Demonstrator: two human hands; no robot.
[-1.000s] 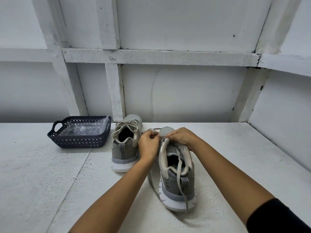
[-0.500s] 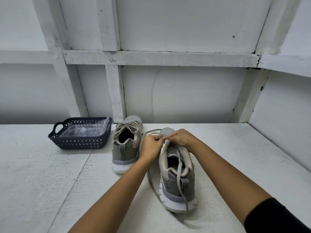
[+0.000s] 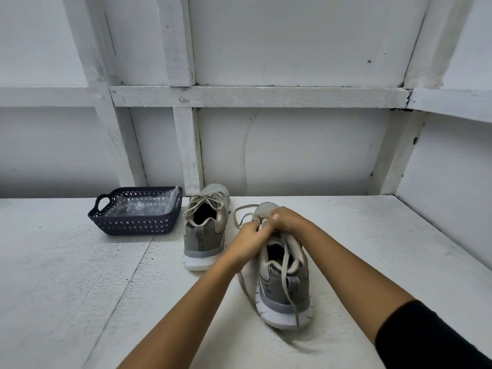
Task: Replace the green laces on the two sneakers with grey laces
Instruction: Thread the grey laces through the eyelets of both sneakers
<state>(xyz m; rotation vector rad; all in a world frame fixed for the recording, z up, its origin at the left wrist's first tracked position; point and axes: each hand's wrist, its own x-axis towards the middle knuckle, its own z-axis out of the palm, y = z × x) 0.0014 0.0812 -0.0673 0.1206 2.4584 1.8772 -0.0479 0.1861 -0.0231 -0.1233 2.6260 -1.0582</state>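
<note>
Nearest, lower centre: near sneaker (image 3: 285, 288) on the table (image 3: 80, 288), half laced.
Its grey lace (image 3: 284, 265) trails over the heel; left hand (image 3: 246, 238) and right hand (image 3: 287, 219) meet above the tongue, curled fingers pinching it. Farther, centre left: laced far sneaker (image 3: 206, 233), then basket (image 3: 135, 227).

Far sneaker (image 3: 206, 230) laced (bow tied); near sneaker (image 3: 285, 291) trails loose grey lace (image 3: 283, 265).

Basket (image 3: 133, 225), left sneaker (image 3: 205, 235) and right sneaker (image 3: 285, 286) line up (left to right) on the table (image 3: 66, 288).
</note>
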